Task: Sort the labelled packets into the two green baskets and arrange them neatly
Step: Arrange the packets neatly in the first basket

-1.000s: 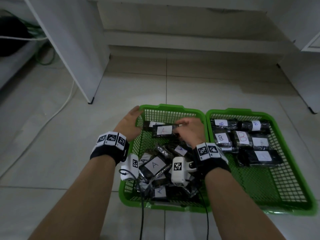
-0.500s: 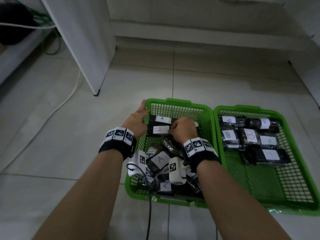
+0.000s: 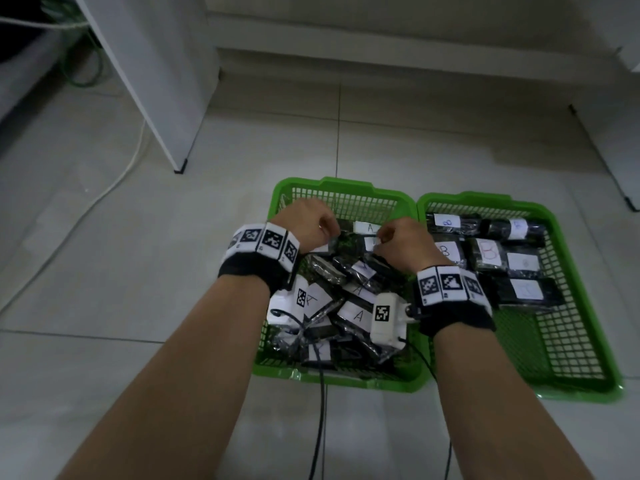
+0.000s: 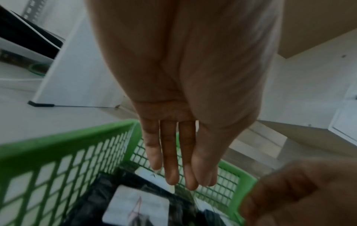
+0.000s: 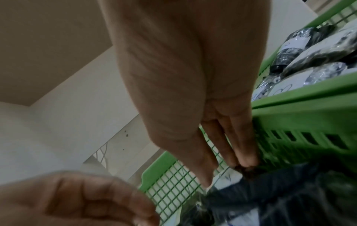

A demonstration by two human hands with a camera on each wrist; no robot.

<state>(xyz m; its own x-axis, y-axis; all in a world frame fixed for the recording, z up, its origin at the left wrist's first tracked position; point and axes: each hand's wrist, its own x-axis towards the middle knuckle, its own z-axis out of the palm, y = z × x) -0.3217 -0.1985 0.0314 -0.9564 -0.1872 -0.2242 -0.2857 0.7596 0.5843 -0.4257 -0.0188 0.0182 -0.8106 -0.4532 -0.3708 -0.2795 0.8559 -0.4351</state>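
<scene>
Reaching into the far end of the left green basket (image 3: pixel 335 184), both hands work over the back rows of packets. Left hand (image 3: pixel 304 225) sits over the back-left corner; the left wrist view has its fingers (image 4: pixel 171 154) straight and pressed side by side, tips pointing down just above an A-labelled packet (image 4: pixel 138 205) lying right below them, with no clear contact. Right hand (image 3: pixel 401 245) is over the basket's back-right side, fingers (image 5: pixel 231 143) straight and close together, tips down on a black packet (image 5: pixel 286 192) beside the basket's right wall; whether they pinch its edge, I can't tell. Between the hands in the head view, the rearmost A packet (image 3: pixel 367 227) lies flat along the back wall, just ahead of the right knuckles.

Closer to the wrists, the loose A packets (image 3: pixel 353 315) are heaped at mixed angles in the near half of the left basket, overlapping one another, partly hidden by the wrist cameras (image 3: pixel 386 318) and their cables.

Right green basket (image 3: pixel 588 258) stands touching the left one, side by side. Its B packets (image 3: pixel 490 252) lie flat in rows across the far half, labels up; the near half shows bare mesh.

All of it sits on a pale tiled floor (image 3: pixel 138 306), with a white furniture panel (image 3: pixel 156 81) standing off to the left.
</scene>
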